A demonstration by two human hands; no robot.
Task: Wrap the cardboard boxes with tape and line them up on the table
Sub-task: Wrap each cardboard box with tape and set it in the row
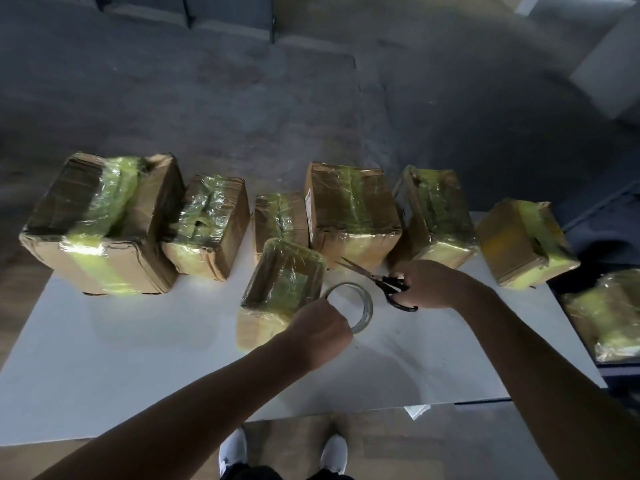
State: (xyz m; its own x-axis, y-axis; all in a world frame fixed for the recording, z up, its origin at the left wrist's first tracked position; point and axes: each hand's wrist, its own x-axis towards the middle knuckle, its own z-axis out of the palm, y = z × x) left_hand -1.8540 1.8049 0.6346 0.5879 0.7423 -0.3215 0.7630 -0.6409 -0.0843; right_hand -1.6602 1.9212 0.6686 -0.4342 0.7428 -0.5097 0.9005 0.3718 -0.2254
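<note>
Now the fingers of the left hand [320,327] pinch the rim of the tape roll [367,308] — a thin, stiff, clear ring — while the fingers of the right hand [429,285] grip the black loops of the scissors [391,285] at 3 o'clock of it. At 9 o'clock of the roll sits the small box [282,282] on the white table [138,341], glossy crinkled film over cardboard; I judge it light but slippery, better taken by opposite sides.

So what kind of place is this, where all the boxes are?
Probably a packing or storage room: taped cardboard boxes lined up, a tape roll and scissors in use, and a bare grey floor.
</note>
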